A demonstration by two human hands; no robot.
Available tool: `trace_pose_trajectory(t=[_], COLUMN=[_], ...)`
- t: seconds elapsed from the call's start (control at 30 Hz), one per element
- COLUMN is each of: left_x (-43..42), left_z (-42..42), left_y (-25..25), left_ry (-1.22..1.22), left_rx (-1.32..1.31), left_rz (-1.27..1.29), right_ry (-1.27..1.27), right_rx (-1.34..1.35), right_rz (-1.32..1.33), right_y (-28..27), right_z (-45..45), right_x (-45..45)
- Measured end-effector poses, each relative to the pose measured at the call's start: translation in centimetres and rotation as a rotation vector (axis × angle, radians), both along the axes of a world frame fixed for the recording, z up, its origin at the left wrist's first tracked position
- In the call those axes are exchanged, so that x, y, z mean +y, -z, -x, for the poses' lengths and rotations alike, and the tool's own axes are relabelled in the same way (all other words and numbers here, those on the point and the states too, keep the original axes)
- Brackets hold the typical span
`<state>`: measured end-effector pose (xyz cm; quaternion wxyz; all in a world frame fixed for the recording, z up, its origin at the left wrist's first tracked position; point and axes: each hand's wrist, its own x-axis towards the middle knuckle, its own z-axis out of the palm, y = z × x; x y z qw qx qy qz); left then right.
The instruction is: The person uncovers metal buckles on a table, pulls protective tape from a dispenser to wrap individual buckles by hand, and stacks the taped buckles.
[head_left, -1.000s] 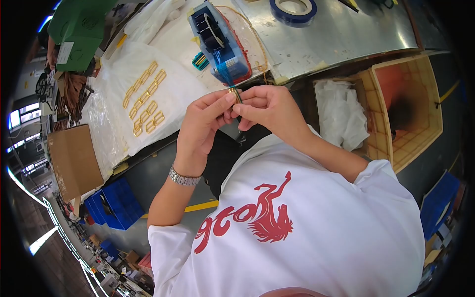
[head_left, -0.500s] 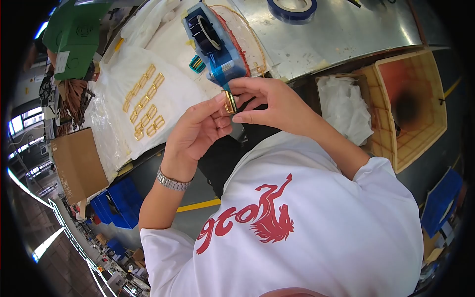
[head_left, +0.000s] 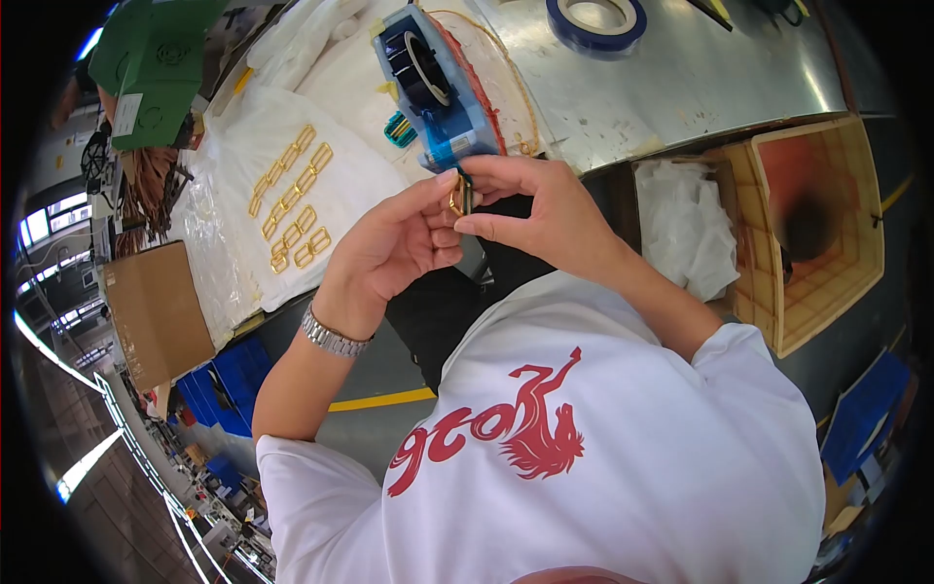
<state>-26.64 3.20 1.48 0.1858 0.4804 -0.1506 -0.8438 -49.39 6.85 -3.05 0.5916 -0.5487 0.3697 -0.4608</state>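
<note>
A gold metal buckle (head_left: 457, 198) is held up between my two hands in front of the tape dispenser. My left hand (head_left: 401, 238) pinches it from the left, thumb on top and fingers curled below. On the other side, my right hand (head_left: 540, 200) grips its right edge with thumb and fingers. A dark, bluish strip lies along that edge, partly hidden by the fingers. Just beyond my hands stands the blue tape dispenser (head_left: 467, 112) with a dark roll (head_left: 418, 70) in it. Several gold buckles (head_left: 292, 200) lie in rows to the left on a white sheet (head_left: 219, 209).
A small teal-and-gold bundle (head_left: 399, 128) sits beside the dispenser. A blue tape roll (head_left: 596, 24) lies on the metal tabletop (head_left: 681, 88). At right are a box of white plastic (head_left: 681, 224) and a yellowish crate (head_left: 837, 282). A cardboard box (head_left: 159, 307) stands at left.
The blue tape that stretched from the dispenser to the buckle no longer shows as a clear strip. The buckle has turned in my fingers, and my right thumb has closed onto it.
</note>
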Motion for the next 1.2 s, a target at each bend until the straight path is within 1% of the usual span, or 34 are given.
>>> trace_pose_trajectory(t=[0.17, 0.23, 0.27, 0.3, 0.33, 0.37, 0.43, 0.47, 0.5, 0.57, 0.6, 0.7, 0.8, 0.9, 1.03, 1.1, 1.13, 1.17, 1.2], left_x=[0.6, 2.1, 3.1, 4.3, 5.4, 6.3, 7.7, 7.9, 7.9, 7.5, 7.4, 7.7, 8.1, 8.8, 8.9, 8.7, 8.5, 8.2, 7.7], left_z=[0.7, 0.4, 0.5, 0.8, 1.1, 1.4, 2.3, 2.7, 2.9, 3.4, 3.7, 4.4, 4.4, 3.9, 3.8, 3.8, 3.9, 3.8, 3.6], left_y=[-0.6, -0.5, -0.7, -0.9, -1.0, -1.0, -0.4, 0.2, 0.9, 2.1, 2.3, 2.4, 2.4, 3.0, 3.3, 2.9, 3.2, 3.0, 2.5], left_ry=[-0.033, 0.047, 0.044, 0.019, -0.003, 0.0, -0.109, -0.134, -0.147, -0.155, -0.191, -0.222, -0.196, -0.148, -0.119, -0.099, -0.163, -0.161, -0.146], left_rx=[-0.059, -0.276, -0.275, -0.418, -0.558, -0.552, -0.698, -0.759, -0.755, -0.86, -0.893, -0.928, -0.922, -0.852, -0.834, -0.813, -0.748, -0.75, -0.665], left_rz=[-0.027, 0.31, 0.313, 0.57, 0.828, 0.828, 1.18, 1.264, 1.265, 1.573, 1.666, 1.736, 1.792, 1.737, 1.682, 1.479, 1.353, 1.354, 1.256], right_ry=[0.073, 0.093, 0.079, 0.067, 0.07, 0.057, 0.041, 0.03, 0.018, 0.025, 0.037, 0.027, 0.018, 0.006, 0.021, 0.006, 0.006, 0.01, 0.015], right_rx=[0.002, 0.014, -0.015, -0.045, -0.044, -0.08, -0.101, -0.113, -0.127, -0.147, -0.178, -0.147, -0.145, -0.086, -0.097, -0.073, -0.074, -0.109, -0.145], right_rz=[-0.043, -0.057, -0.12, -0.186, -0.186, -0.21, -0.23, -0.267, -0.302, -0.316, -0.339, -0.352, -0.392, -0.431, -0.453, -0.419, -0.419, -0.427, -0.435], right_y=[-0.4, -0.9, -1.1, -1.2, -1.1, -1.1, -1.5, -1.9, -2.3, -2.6, -2.8, -3.7, -4.0, -3.7, -2.9, -2.4, -2.3, -2.3, -2.2], right_z=[-0.7, -0.7, -0.7, -0.7, -0.8, -0.9, -0.8, -0.8, -0.8, -0.8, -0.7, -0.3, -0.2, 0.0, -0.1, 0.0, 0.1, 0.1, 0.1], right_x=[0.4, 0.4, 0.4, 0.5, 0.5, 0.6, 0.6, 0.6, 0.5, 0.7, 0.8, 1.4, 2.4, 3.3, 3.8, 3.8, 3.8, 3.9, 3.9])
